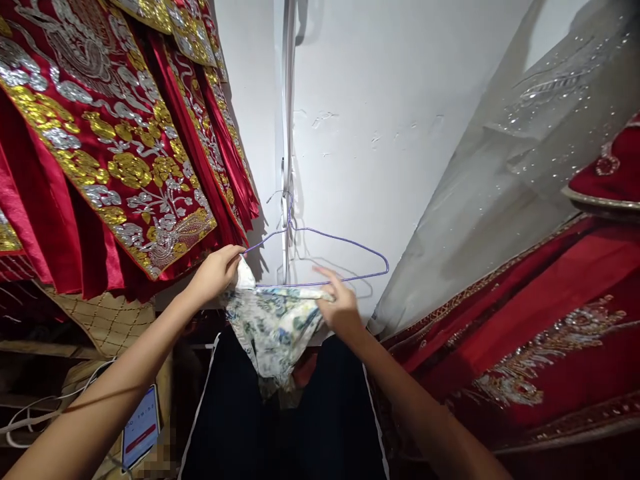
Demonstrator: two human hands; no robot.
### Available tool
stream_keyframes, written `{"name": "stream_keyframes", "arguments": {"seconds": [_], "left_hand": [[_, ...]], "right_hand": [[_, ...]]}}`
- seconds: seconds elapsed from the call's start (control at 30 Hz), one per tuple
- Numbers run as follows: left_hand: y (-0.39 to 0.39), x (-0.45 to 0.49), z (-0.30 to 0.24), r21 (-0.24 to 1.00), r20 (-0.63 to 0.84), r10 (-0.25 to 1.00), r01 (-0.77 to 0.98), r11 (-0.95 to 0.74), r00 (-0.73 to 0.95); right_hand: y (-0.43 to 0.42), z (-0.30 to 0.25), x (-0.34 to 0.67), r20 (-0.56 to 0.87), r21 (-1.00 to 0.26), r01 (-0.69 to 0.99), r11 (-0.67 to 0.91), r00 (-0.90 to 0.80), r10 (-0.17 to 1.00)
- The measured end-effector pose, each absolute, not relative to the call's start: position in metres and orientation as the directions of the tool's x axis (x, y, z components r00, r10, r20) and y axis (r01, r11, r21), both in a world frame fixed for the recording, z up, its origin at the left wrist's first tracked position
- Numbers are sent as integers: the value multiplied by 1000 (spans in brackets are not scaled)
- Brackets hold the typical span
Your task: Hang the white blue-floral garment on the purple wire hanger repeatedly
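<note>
A purple wire hanger hangs against the white wall on a metal strip. Draped over its lower bar is a white cloth with a blue and green flower print. My left hand is closed on the cloth's top corner at the hanger's left end. At the middle of the bar, my right hand pinches the cloth's upper edge, forefinger pointing up along the wire. Both forearms reach up from the bottom of the view.
Red garments with gold and silver embroidery hang at the left, close to my left hand. A grey sequinned veil and red embroidered cloth fill the right. A dark garment with white piping hangs below. A phone lies lower left.
</note>
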State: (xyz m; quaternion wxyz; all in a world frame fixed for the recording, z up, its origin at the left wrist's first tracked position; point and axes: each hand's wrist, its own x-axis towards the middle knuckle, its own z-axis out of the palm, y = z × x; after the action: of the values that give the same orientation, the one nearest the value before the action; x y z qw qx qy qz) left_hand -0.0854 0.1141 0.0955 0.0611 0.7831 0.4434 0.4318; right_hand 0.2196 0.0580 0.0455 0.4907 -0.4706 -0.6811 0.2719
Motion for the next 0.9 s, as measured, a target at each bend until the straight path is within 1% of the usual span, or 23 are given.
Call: {"name": "stream_keyframes", "arguments": {"seconds": [0.07, 0.1, 0.17, 0.27, 0.37, 0.43, 0.5, 0.6, 0.67, 0.7, 0.77, 0.83, 0.9], "left_hand": [[113, -85, 97, 379, 616, 729, 699, -606, 298], [112, -84, 98, 340, 602, 729, 722, -603, 325], [108, -81, 100, 291, 570, 734, 745, -600, 368], [107, -79, 102, 264, 559, 735, 759, -596, 383], [110, -79, 99, 256, 584, 732, 776, -577, 351], [112, -80, 98, 249, 593, 730, 785, -568, 340], [112, -81, 97, 237, 597, 729, 794, -560, 335], [110, -84, 101, 219, 619, 721, 813, -540, 312], [108, -88, 105, 224, 636, 726, 837, -498, 262], [107, -91, 108, 239, 641, 734, 851, -468, 223], [106, -96, 114, 313, 634, 764, 864, -394, 119], [104, -95, 120, 413, 613, 790, 843, -345, 24], [102, -86, 125, 475, 611, 792, 799, -368, 2]], "right_hand": [[61, 58, 247, 473, -792, 490, 364, 115, 874], [64, 64, 260, 494, -772, 542, 331, 183, 850], [70, 74, 281, 523, -733, 616, 290, 237, 818], [71, 84, 294, 553, -697, 652, 299, 222, 803], [62, 90, 292, 546, -702, 631, 332, 177, 819], [56, 94, 291, 520, -702, 626, 339, 126, 845], [55, 96, 293, 476, -684, 656, 318, 72, 877], [60, 100, 300, 409, -685, 678, 266, 56, 911], [65, 106, 306, 369, -734, 620, 277, 22, 929], [68, 109, 309, 346, -765, 571, 298, -27, 938], [76, 117, 313, 288, -835, 444, 326, -152, 945], [84, 121, 313, 212, -926, 262, 273, -236, 948], [89, 115, 305, 187, -979, 50, 200, -196, 963]]}}
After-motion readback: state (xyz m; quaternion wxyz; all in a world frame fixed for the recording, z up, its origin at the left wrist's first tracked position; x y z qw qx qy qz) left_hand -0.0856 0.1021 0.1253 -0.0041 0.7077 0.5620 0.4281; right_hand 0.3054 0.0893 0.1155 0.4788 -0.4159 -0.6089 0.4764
